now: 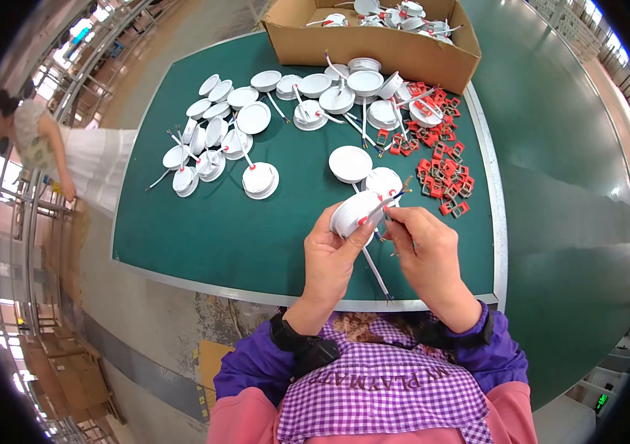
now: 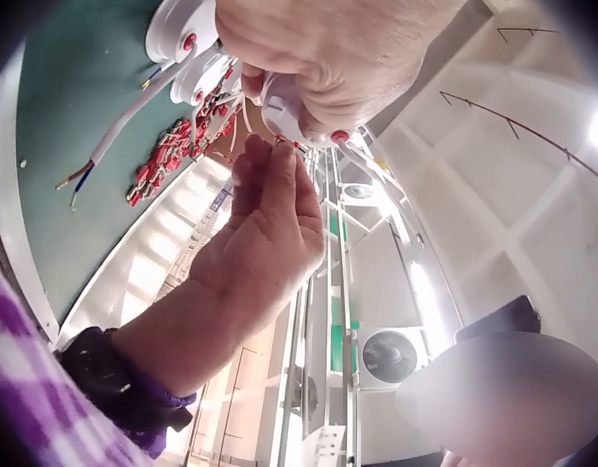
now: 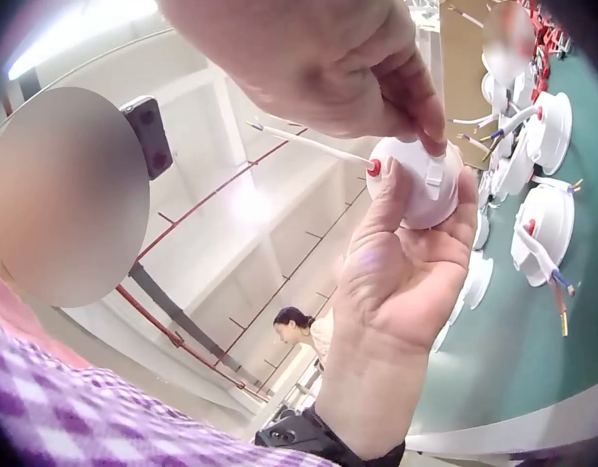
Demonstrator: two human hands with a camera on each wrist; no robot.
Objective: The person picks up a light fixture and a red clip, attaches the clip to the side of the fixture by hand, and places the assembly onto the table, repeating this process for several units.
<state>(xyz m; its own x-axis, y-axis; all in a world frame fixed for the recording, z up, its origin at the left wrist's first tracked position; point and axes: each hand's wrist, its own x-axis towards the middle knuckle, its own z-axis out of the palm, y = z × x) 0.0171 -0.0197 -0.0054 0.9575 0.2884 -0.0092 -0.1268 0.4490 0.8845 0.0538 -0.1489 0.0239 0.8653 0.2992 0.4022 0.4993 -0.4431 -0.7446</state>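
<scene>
So the white round fitting [image 1: 350, 213] sits around the middle of the frame, held up on a tilt by the left hand [image 1: 329, 251], fingers and thumb round its rim. Its cable [image 1: 378, 209] comes out of a red grommet [image 3: 374, 167], and the far end splits into thin wires. The right wrist view shows the back side, with a little white bracket [image 3: 434, 179] standing up near the edge. The right hand [image 1: 429, 238] has its fingertips pinched together right by that bracket. There's a small red bit [image 2: 281, 140] at those fingertips, mostly hidden, so I can't make out its shape.
</scene>
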